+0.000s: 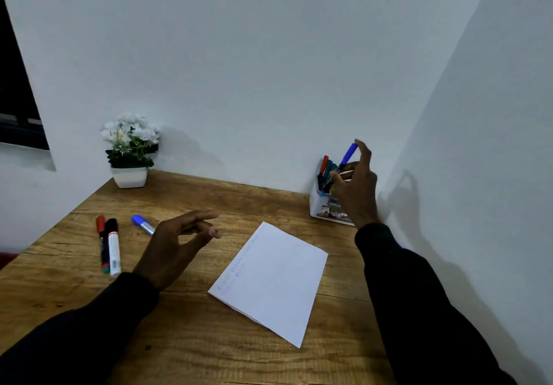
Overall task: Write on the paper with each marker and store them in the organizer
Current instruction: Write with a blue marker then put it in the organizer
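A white sheet of paper (275,280) with faint lines of writing lies on the wooden desk (185,333). At the back right stands a white organizer (321,209) holding a red-capped marker (323,164) and green ones. My right hand (357,187) is raised over it and pinches a blue marker (348,153) that slants down into the organizer. My left hand (176,244) hovers above the desk with relaxed fingers, holding nothing. To its left lie a red-capped marker (100,223), a black-capped white marker (113,247) and a blue-capped marker (143,223), partly hidden by my left hand.
A white pot of white flowers (130,151) stands at the back left of the desk. White walls close off the back and the right side. A dark window opening (18,100) is at the left.
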